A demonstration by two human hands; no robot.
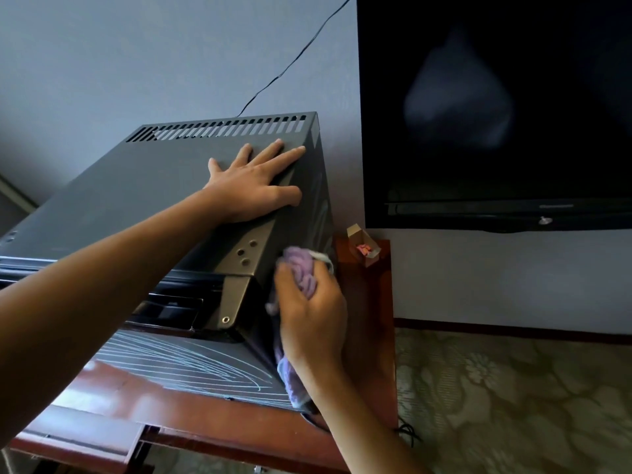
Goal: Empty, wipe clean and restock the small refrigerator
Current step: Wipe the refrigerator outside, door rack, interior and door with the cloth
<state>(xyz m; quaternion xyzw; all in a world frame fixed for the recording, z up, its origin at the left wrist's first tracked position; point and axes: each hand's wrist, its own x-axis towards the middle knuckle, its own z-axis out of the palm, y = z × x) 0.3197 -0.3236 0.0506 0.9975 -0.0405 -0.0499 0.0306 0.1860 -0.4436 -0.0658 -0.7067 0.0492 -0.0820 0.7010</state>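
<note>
A small dark grey refrigerator stands on a reddish wooden table, seen from above. My left hand lies flat on its top near the right rear corner, fingers spread and straight. My right hand grips a bunched purple cloth and holds it against the fridge's right side wall. A tail of the cloth hangs below my wrist. The door side of the fridge faces down in the view, with a patterned panel at its lower edge.
A wooden table carries the fridge. A small open cardboard box with pink bits sits behind it by the wall. A black television hangs at the right. A black cable runs up the wall. Patterned carpet lies at the lower right.
</note>
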